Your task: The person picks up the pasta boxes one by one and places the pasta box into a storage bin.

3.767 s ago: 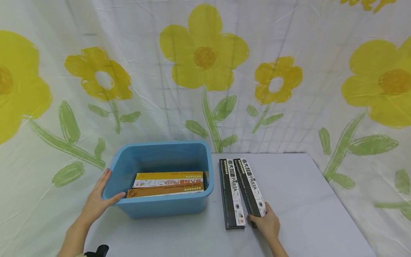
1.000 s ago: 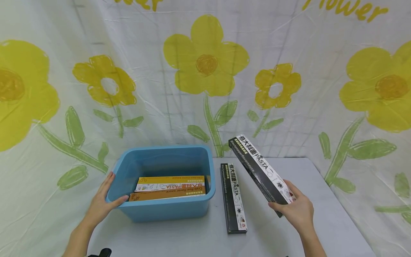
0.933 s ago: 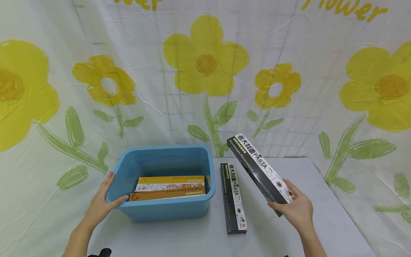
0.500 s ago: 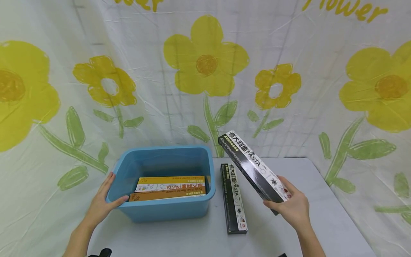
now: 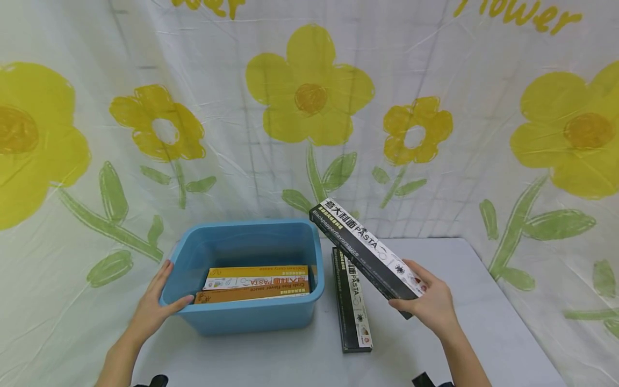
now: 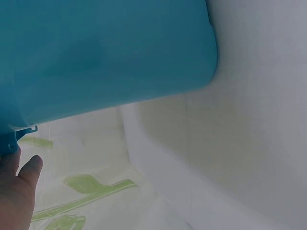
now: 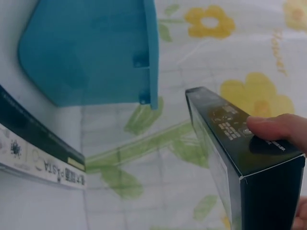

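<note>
A black-and-white pasta box (image 5: 367, 250) is held by its near end in my right hand (image 5: 427, 301), thumb on the black face. It tilts up, its far end at the right rim of the blue plastic bin (image 5: 242, 317). Below it, a second black pasta box (image 5: 357, 317) lies on the table. My left hand (image 5: 150, 309) rests at the bin's left front corner, fingers along the left rim and thumb over the front rim. Inside the bin lie a yellow pasta box (image 5: 261, 271) and an orange-brown one (image 5: 251, 293). In the right wrist view the held box (image 7: 235, 129) stands apart from the bin (image 7: 96, 62).
The white table (image 5: 464, 301) ends at the back against a hanging cloth (image 5: 217, 107) printed with yellow flowers. Another cloth side runs along the table's right edge. Dark wrist-camera parts show at the bottom of the head view.
My right hand has lifted the right-hand pasta box off the table, then carried it left toward the bin, over the box still lying there. My left hand stays at the bin's corner.
</note>
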`<state>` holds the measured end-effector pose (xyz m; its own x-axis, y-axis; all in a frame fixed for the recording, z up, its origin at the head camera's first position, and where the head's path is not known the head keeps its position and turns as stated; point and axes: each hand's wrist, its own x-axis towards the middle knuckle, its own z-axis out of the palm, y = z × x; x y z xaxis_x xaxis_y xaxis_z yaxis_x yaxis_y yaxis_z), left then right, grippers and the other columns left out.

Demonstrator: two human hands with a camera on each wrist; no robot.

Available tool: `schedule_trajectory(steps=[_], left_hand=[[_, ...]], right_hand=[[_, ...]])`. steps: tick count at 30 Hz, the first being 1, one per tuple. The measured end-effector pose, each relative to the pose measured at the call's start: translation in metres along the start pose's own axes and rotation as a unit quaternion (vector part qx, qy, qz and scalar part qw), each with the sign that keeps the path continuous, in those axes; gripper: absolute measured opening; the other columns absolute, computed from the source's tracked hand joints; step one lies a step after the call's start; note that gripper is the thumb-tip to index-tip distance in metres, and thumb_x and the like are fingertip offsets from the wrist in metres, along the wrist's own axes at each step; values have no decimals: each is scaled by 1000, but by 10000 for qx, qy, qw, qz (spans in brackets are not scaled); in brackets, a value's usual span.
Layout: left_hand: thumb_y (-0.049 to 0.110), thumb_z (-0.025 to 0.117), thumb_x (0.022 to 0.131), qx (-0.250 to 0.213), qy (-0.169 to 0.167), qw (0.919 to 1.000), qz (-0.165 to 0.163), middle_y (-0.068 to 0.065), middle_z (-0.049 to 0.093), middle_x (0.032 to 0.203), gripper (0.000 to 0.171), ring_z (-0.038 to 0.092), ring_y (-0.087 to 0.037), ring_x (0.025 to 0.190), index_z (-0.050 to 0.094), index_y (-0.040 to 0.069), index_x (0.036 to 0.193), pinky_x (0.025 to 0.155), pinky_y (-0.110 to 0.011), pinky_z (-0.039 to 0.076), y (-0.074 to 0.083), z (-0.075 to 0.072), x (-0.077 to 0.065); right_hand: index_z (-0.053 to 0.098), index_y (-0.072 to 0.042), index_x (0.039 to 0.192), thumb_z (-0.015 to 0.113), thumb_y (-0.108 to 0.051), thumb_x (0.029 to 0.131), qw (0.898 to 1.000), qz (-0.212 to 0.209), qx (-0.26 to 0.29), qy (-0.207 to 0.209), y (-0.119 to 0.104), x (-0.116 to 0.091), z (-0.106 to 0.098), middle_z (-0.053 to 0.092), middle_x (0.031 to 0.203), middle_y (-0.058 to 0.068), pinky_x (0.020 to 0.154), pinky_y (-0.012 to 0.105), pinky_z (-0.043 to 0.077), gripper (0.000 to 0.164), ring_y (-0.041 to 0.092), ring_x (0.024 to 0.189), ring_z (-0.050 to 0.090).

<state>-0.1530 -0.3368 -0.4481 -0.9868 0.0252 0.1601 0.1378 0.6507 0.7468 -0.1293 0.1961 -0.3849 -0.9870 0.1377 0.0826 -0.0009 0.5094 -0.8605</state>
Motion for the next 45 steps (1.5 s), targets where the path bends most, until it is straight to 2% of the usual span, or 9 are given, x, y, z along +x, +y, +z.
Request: schedule_trajectory(steps=[5, 15, 22, 31, 45], left_hand=[[29, 70, 87, -12, -22, 10000, 11, -20, -1, 161, 97, 2, -55, 141, 6, 6, 156, 93, -83, 14, 0, 0, 0], [29, 69, 88, -24, -17, 10000, -7, -20, -1, 161, 96, 2, -54, 141, 6, 6, 156, 93, -83, 15, -1, 0, 0], [29, 70, 87, -31, 17, 10000, 0, -20, 0, 161, 97, 3, -54, 141, 7, 5, 156, 93, -82, 15, 0, 0, 0], [30, 69, 88, 6, -30, 10000, 7, -19, -1, 161, 96, 3, -54, 141, 5, 6, 156, 92, -83, 16, -3, 0, 1], [28, 70, 87, -83, -34, 10000, 17, -21, 0, 161, 97, 3, -55, 141, 6, 5, 156, 92, -83, 15, -2, -1, 0]], right_hand=[[51, 1, 139, 88, 2, 58, 9986, -76, 425, -292, 1, 6, 4, 53, 128, 26, 70, 26, 51, 89, 27, 98, 54], [52, 1, 138, 89, -1, 59, 9949, -613, 253, -756, -7, 15, 12, 55, 128, 24, 72, 28, 50, 88, 27, 99, 54], [54, 2, 136, 90, -4, 58, 9858, -1262, 149, -1102, -20, 29, 22, 57, 125, 24, 70, 31, 49, 86, 24, 93, 54], [58, -1, 132, 90, -6, 57, 9709, -1847, -72, -1519, -37, 47, 36, 59, 126, 22, 70, 34, 49, 81, 25, 90, 53], [57, 0, 133, 90, -11, 58, 9461, -2382, -565, -2122, -57, 71, 57, 65, 106, 13, 61, 29, 48, 82, 19, 82, 55]])
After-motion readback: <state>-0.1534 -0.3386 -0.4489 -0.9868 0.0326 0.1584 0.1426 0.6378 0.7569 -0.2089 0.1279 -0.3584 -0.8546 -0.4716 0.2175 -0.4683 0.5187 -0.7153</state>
